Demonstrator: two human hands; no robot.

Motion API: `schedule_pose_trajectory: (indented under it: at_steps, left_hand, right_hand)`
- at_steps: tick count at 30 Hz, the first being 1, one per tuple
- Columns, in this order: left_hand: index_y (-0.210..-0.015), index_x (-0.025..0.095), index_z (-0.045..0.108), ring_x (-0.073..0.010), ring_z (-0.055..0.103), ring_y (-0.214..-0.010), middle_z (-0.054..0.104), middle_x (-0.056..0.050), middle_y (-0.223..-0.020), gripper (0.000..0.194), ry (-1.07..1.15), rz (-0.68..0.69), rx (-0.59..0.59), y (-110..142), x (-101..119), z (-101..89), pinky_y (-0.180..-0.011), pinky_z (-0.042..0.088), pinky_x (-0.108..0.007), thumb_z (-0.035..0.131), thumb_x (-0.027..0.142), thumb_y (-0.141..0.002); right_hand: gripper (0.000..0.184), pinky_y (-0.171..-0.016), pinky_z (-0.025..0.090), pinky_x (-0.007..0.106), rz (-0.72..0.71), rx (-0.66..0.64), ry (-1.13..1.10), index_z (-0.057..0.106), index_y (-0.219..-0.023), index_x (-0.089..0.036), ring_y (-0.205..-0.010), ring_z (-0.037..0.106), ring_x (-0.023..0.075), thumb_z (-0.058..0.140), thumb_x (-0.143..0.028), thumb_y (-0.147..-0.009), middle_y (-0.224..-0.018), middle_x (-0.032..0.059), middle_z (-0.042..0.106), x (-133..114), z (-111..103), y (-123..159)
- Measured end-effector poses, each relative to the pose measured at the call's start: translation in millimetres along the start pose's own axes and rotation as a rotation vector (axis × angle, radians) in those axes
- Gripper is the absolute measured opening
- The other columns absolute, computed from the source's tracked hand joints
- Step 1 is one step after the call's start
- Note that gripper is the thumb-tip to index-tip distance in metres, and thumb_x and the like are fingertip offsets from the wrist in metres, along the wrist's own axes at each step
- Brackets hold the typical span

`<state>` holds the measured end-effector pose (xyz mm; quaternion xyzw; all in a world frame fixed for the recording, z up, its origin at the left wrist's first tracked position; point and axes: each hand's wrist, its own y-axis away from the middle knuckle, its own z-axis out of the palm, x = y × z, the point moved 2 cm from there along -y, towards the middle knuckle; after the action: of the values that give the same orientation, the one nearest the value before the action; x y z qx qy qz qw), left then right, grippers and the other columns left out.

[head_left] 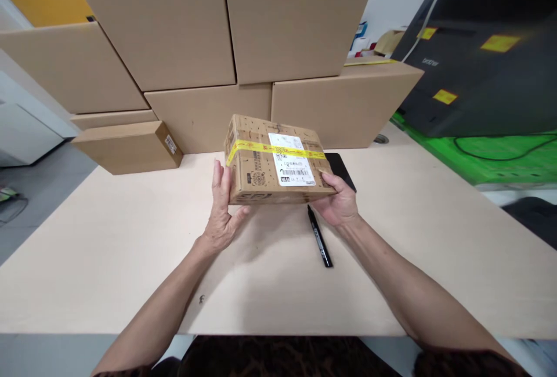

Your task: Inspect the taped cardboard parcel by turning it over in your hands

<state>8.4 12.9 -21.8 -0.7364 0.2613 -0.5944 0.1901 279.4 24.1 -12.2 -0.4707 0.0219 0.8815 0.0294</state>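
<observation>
A cardboard box (252, 165) with a strip of yellow tape and a white shipping label (296, 169) is held tilted above the table, a shadow under it. My right hand (339, 200) grips its lower right corner, thumb on the label side and fingers underneath. Against the box's left side, my left hand (221, 214) lies with fingers straight up and thumb stretched out below the bottom edge. A black marker (319, 236) lies on the table below the box, near my right wrist. Partly hidden behind the box and right hand is a flat black object (340, 171).
Large plain cartons (187, 29) are stacked along the back of the pale table (130, 238). A flatter carton (126, 148) with a small label stands at the back left. To the right, beyond the table, is a large dark machine or case (474, 81) above a green surface.
</observation>
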Motion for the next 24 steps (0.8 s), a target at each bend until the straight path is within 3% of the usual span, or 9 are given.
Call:
schedule_pose_trajectory:
  at_steps: [2, 5, 9, 13, 15, 18, 21, 24]
  left_hand:
    - [-0.169, 0.04, 0.034, -0.042, 0.01, -0.173, 0.021, -0.011, -0.184, 0.103, 0.187, -0.192, 0.03, 1, 3, 5.6, -0.138, 0.02, -0.064, 0.085, 0.068, -0.083]
    - [-0.169, 0.037, 0.033, -0.0462, 0.034, -0.163, 0.038, -0.016, -0.176, 0.109, 0.487, -0.436, 0.006, 0, 11, 13.9, -0.127, 0.041, -0.067, 0.076, 0.084, -0.08]
    - [-0.161, 0.036, 0.043, -0.0433, 0.055, -0.148, 0.058, -0.015, -0.159, 0.093, 0.593, -0.498, 0.033, -5, 19, 14.0, -0.116, 0.054, -0.062, 0.082, 0.069, -0.083]
    - [-0.161, 0.04, 0.039, -0.0373, 0.06, -0.141, 0.056, -0.012, -0.155, 0.098, 0.393, -0.291, 0.182, -8, 13, 1.1, -0.113, 0.056, -0.055, 0.088, 0.06, -0.079]
    - [-0.165, 0.04, 0.031, -0.0369, 0.058, -0.141, 0.054, -0.011, -0.151, 0.113, 0.169, -0.096, 0.238, -9, 11, -5.7, -0.116, 0.052, -0.056, 0.092, 0.064, -0.072]
    - [-0.168, 0.043, 0.022, -0.0382, 0.049, -0.147, 0.047, -0.01, -0.152, 0.137, -0.162, 0.216, 0.288, -10, 15, -9.9, -0.125, 0.041, -0.06, 0.099, 0.067, -0.058]
    - [-0.17, 0.045, 0.014, -0.0379, 0.046, -0.147, 0.04, -0.01, -0.154, 0.152, -0.328, 0.425, 0.256, -10, 21, -7.4, -0.125, 0.04, -0.061, 0.103, 0.065, -0.049]
    - [-0.17, 0.043, 0.016, -0.0383, 0.049, -0.142, 0.04, -0.012, -0.155, 0.146, -0.441, 0.515, 0.207, -9, 22, -4.7, -0.118, 0.047, -0.061, 0.102, 0.06, -0.054]
  right_hand:
    - [0.073, -0.119, 0.052, 0.062, -0.094, 0.002, 0.039, 0.065, -0.141, -0.031, -0.142, 0.065, 0.0388, 0.076, -0.042, -0.07, -0.135, 0.0045, 0.079, 2, 2, 4]
    - [0.084, -0.121, 0.05, 0.065, -0.212, -0.025, 0.087, 0.057, -0.15, -0.033, -0.141, 0.064, 0.0396, 0.081, -0.045, -0.07, -0.142, 0.006, 0.075, 6, 1, 8]
    - [0.086, -0.124, 0.048, 0.065, -0.324, -0.134, 0.113, 0.054, -0.151, -0.035, -0.139, 0.066, 0.038, 0.087, -0.049, -0.073, -0.146, 0.0063, 0.071, 10, -3, 9]
    - [0.073, -0.125, 0.048, 0.063, -0.318, -0.261, 0.202, 0.054, -0.149, -0.035, -0.143, 0.062, 0.0346, 0.084, -0.046, -0.083, -0.149, 0.0063, 0.069, 12, 0, 8]
    - [0.072, -0.129, 0.044, 0.06, -0.312, -0.284, 0.243, 0.054, -0.15, -0.034, -0.15, 0.056, 0.033, 0.083, -0.047, -0.086, -0.155, 0.0071, 0.065, 14, 0, 6]
    - [0.08, -0.131, 0.04, 0.061, -0.25, -0.223, 0.266, 0.054, -0.15, -0.036, -0.158, 0.046, 0.0331, 0.087, -0.053, -0.08, -0.164, 0.0072, 0.056, 18, -5, 1]
    - [0.081, -0.119, 0.051, 0.063, -0.117, -0.179, 0.25, 0.054, -0.148, -0.04, -0.155, 0.049, 0.0343, 0.087, -0.057, -0.077, -0.165, 0.0065, 0.054, 23, -9, 1]
    - [0.073, -0.107, 0.06, 0.058, -0.049, -0.219, 0.19, 0.056, -0.147, -0.042, -0.15, 0.055, 0.0328, 0.084, -0.06, -0.081, -0.165, 0.0045, 0.056, 24, -5, 6]
